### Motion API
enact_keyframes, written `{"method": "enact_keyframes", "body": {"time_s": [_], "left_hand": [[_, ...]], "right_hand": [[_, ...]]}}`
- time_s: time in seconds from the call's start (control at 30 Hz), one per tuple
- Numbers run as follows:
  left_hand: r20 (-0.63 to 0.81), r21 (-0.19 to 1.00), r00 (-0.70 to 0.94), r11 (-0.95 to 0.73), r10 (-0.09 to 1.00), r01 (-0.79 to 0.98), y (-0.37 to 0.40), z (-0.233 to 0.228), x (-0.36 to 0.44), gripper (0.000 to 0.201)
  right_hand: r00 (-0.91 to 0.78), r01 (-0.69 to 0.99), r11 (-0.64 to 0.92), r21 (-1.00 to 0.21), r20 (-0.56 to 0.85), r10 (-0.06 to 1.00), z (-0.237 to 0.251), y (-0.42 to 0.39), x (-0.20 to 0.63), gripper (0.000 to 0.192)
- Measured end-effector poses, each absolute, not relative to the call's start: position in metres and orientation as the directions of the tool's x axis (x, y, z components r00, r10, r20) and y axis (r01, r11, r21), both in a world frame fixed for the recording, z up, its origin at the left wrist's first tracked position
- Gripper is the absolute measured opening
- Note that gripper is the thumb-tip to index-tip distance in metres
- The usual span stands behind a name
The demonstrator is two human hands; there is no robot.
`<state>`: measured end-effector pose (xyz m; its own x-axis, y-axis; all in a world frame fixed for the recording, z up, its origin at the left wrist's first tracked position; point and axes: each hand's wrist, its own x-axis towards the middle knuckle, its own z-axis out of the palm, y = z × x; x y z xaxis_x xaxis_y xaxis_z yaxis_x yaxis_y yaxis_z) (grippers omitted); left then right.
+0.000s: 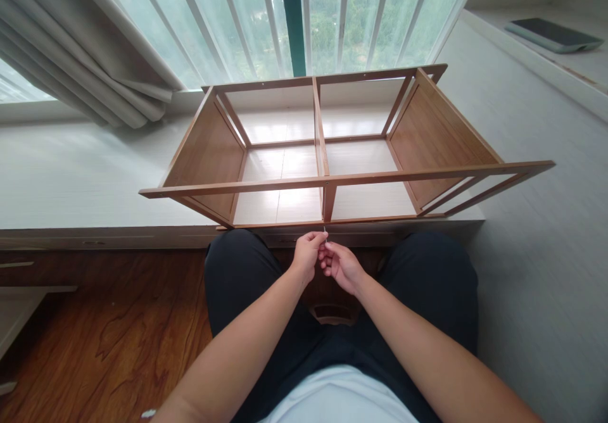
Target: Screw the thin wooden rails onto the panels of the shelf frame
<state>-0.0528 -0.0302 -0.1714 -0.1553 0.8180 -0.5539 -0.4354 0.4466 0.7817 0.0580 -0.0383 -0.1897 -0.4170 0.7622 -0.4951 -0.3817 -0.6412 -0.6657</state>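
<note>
Both hands meet between my knees, just below the front edge of a brown wooden frame (pixel 266 187). My left hand (pixel 306 255) is closed, pinching a thin, light, pin-like piece (pixel 325 230) that points upward; it is too small to tell its exact kind. My right hand (pixel 342 267) touches the left one, its thumb and fingers closed around the lower end of the same piece. The frame has a solid panel at each end and a middle divider (pixel 318 125). Neither hand touches the frame.
The frame lies on a white window ledge (pixel 85 176) against a barred window (pixel 361 18). A grey curtain (pixel 95 49) hangs at the left, and a white wall (pixel 532 233) stands close on the right. A dark flat device (pixel 553 35) rests on a shelf. Wooden floor (pixel 128 321) lies below.
</note>
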Motion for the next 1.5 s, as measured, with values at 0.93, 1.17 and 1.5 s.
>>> {"method": "enact_keyframes", "body": {"time_s": [0.93,1.17,1.5], "left_hand": [[-0.511,0.830,-0.165,0.435,0.844,-0.349,-0.029,-0.171,-0.053,0.027],[-0.528,0.820,-0.171,0.446,0.832,-0.359,-0.028,-0.175,-0.054,0.028],[-0.524,0.822,-0.160,0.448,0.837,-0.351,-0.027,-0.174,-0.054,0.028]], "right_hand": [[-0.062,0.218,-0.102,-0.971,-0.118,0.991,-0.193,-0.051,0.055,0.032],[0.003,0.296,-0.110,-0.949,-0.115,0.993,-0.197,-0.049,0.058,0.034],[0.033,0.308,-0.112,-0.945,-0.107,0.994,-0.197,-0.048,0.059,0.034]]}}
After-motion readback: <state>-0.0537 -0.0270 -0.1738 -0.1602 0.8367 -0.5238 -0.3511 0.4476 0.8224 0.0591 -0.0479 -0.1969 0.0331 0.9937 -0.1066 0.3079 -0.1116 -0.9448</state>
